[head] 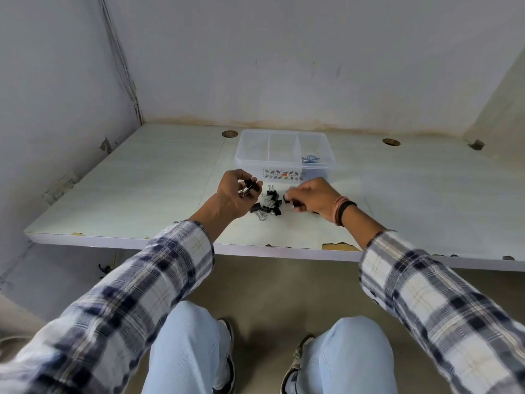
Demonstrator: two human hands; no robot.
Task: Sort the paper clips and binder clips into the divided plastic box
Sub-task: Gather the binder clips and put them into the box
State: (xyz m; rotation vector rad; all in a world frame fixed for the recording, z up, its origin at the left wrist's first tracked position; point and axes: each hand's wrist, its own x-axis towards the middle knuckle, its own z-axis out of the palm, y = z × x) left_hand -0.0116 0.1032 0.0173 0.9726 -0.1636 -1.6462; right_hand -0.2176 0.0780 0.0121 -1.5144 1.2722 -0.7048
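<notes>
We see a small heap of black binder clips point(268, 204) lying on the pale counter point(142, 177), just in front of the clear plastic box point(284, 155) and between the two hands. Their wire handles stick out at several angles, and the clips touch and overlap one another.

The left hand point(235, 194) hangs just above the counter to the left of the heap, its fingers point(244, 177) curled round a few black binder clips of its own point(250, 186); how many it holds we cannot tell. The right hand point(312, 197) is low over the counter at the right edge of the heap, and its fingers point(294, 194) are drawn together on one black clip point(286, 198). This hand is blurred, so the exact grip is unclear.

The box stands farther back, near the middle of the counter. Inner walls divide it into three compartments side by side. In the right compartment lies a little cluster of bluish paper clips point(310, 159). We can make out nothing in the other two. A patterned label point(282, 174) runs along the box's near wall.

Both arms wear checked sleeves point(159, 274), and the right wrist carries a dark band point(345, 210) beside some orange threads. Two round holes point(229, 133) are cut in the counter near the back wall, one on each side of the box. The counter's front edge is chipped in several spots. Below it we see pale blue trousers point(187, 351) and shoes on a grey floor.
</notes>
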